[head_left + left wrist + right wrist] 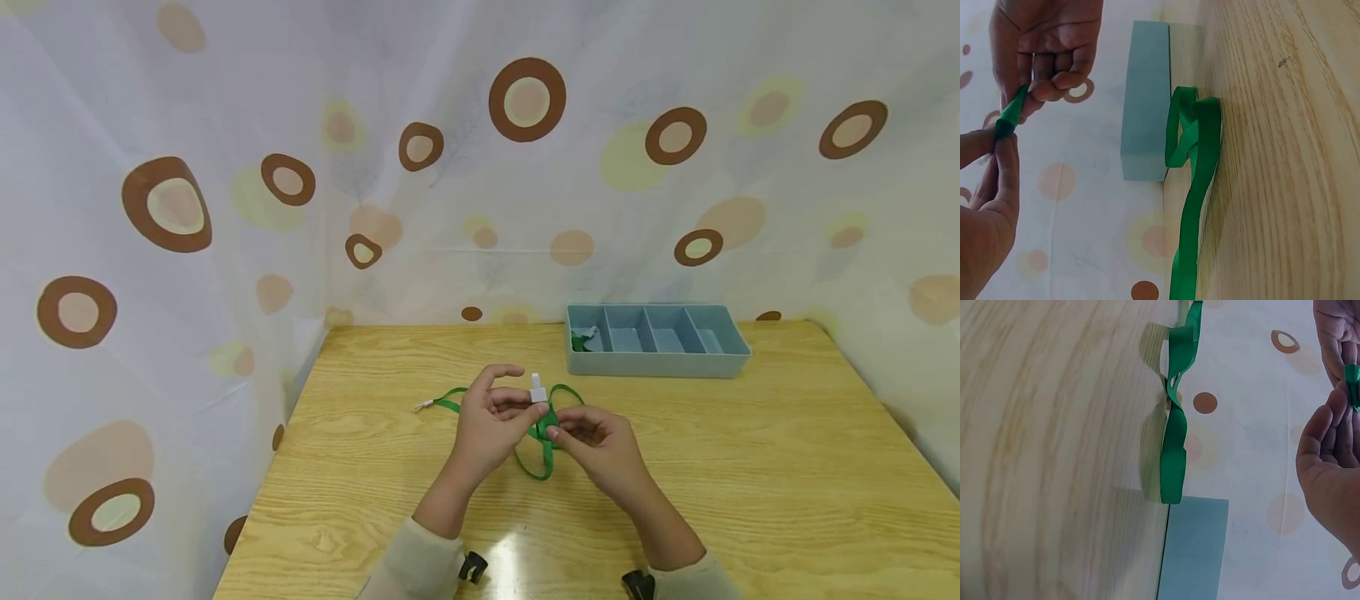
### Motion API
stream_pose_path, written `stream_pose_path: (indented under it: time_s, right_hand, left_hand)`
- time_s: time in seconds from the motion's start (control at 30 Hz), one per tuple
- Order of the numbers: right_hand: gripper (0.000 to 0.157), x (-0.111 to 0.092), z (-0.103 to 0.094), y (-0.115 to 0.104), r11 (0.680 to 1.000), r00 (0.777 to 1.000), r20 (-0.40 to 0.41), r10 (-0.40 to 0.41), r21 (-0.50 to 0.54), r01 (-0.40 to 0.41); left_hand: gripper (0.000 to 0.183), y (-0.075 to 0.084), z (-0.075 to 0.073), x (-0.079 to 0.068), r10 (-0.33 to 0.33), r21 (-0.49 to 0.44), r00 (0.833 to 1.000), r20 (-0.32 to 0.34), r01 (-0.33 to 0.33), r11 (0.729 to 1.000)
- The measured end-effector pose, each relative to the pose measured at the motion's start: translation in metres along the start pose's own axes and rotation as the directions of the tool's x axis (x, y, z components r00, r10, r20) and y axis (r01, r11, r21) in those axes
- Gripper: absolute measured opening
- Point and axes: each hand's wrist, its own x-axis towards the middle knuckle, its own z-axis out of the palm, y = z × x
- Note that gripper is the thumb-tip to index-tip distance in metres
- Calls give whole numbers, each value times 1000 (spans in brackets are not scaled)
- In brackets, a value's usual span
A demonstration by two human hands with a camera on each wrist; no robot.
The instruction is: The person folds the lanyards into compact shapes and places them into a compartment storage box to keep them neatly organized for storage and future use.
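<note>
Your left hand (pixel 487 425) and right hand (pixel 606 450) pinch the green strap (pixel 548 422) above the counter (pixel 360 467), nearer than the tray (pixel 660 364). You seem to be folding it; next, probably gather its loose loops.

Both forearms (pixel 667 533) slant in toward each other from the person's side, bringing the hands close together. The left hand (pixel 489 421) pinches with its thumb, one finger arched above the rest; the right hand (pixel 606 446), just beside it, pinches too, thumb pointing leftward, fingers curled.
</note>
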Motion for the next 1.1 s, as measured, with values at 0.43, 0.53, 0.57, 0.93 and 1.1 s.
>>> stream_pose_path:
  time_s: [0.43, 0.53, 0.57, 0.93, 1.1]
  right_hand:
    - [18, 9, 4, -5, 1000, 997, -70, 29, 7, -29]
    - [19, 10, 4, -4, 1000, 997, -68, 31, 4, -31]
    - [20, 10, 4, -5, 1000, 997, -66, 29, 7, -29]
    - [16, 9, 1, -6, 999, 999, -28, -22, 25, 22]
    - [19, 8, 1, -4, 998, 999, -31, -19, 52, 21]
  left_hand:
    - [45, 1, -2, -1, -17, -13, 1000, -7, 17, 1000]
    - [36, 1, -2, -2, -29, -19, 1000, -6, 29, 999]
    - [33, 1, -2, -2, -34, -23, 999, -6, 34, 999]
    - [26, 2, -3, -1, -58, -3, 998, 33, 58, 998]
    - [25, 4, -2, -1, -70, -11, 997, 32, 70, 997]
